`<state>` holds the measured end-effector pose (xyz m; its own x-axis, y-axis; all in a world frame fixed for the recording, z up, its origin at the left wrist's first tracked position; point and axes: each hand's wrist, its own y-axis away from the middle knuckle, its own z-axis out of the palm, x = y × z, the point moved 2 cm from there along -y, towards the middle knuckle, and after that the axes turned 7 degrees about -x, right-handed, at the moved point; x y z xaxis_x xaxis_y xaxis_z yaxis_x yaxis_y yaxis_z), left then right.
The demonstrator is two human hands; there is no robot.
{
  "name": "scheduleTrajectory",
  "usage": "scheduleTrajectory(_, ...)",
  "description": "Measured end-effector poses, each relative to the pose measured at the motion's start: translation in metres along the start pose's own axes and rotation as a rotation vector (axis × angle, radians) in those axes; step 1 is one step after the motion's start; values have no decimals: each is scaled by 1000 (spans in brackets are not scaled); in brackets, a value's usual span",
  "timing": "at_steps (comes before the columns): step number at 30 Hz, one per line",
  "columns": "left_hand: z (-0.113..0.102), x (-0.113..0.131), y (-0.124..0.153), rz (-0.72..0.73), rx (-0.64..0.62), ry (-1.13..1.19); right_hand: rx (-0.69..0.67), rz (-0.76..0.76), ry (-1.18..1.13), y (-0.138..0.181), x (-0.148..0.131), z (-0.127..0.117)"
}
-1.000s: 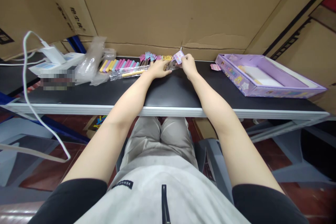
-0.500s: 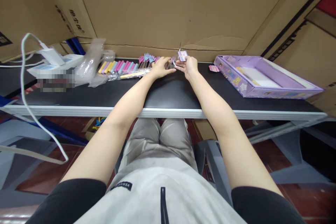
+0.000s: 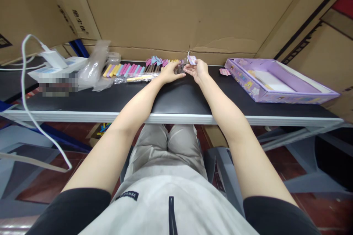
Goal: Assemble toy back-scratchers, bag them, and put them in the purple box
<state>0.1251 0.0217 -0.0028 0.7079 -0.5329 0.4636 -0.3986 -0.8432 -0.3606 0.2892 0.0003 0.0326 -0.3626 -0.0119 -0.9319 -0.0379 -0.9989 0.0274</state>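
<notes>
Between the thumb and fingers of my right hand (image 3: 199, 70) is a small purple-and-white printed card (image 3: 192, 60), held close to the cardboard at the back; the other fingers are stretched out. My left hand (image 3: 168, 73) lies over the row of back scratchers, its thumb apart from its curved fingers; its far fingertips are partly hidden. Claw-shaped heads of the back scratchers (image 3: 154, 60) in pink, blue and yellow show behind it. Their coloured handles (image 3: 124, 70) point left. In front lies a yellow-handled back scratcher in clear wrapping (image 3: 142, 77). Some clear plastic shows between my hands.
To the right stands a purple open box (image 3: 298, 98), with small pink cards (image 3: 224, 72) beside it. Plastic bags (image 3: 95, 68) and a white charger with its cable (image 3: 55, 58) are on the left. Cardboard (image 3: 198, 14) walls off the back of the black table (image 3: 182, 99).
The card in my right hand has tilted and dropped slightly. My left hand has barely shifted, its fingers a little more curved.
</notes>
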Motion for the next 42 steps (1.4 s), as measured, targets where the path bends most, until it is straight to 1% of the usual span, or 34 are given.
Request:
scheduleTrajectory(4, -1, 3, 2, -8, -24, -15, -7, 10, 25, 3, -1, 0)
scheduleTrajectory(12, -3, 1, 0, -42, 17, 3, 33, -31, 87, 4, -4, -3)
scheduleTrajectory(17, -5, 1, 2, -58, -6, 0, 57, -63, 101, 2, -4, -5)
scheduleTrajectory(20, -6, 1, 4, -61, -5, -9, 48, -69, 124, 1, -2, -5)
scheduleTrajectory(23, -5, 0, 3, -59, -7, -30, 15, -38, 148, 0, 1, -5)
scheduleTrajectory(27, -4, -3, 2, -63, -7, -49, -52, 68, 178, 1, 5, -6)
scheduleTrajectory(29, -4, -4, 1, -59, -5, -47, -70, 83, 186, 1, 6, -7)
scheduleTrajectory(37, -7, -5, 2, -90, -4, -25, -50, 14, 207, 2, 7, -4)
scheduleTrajectory(42, -9, -2, 0, -107, 19, 54, -29, -9, 223, 5, 9, -1)
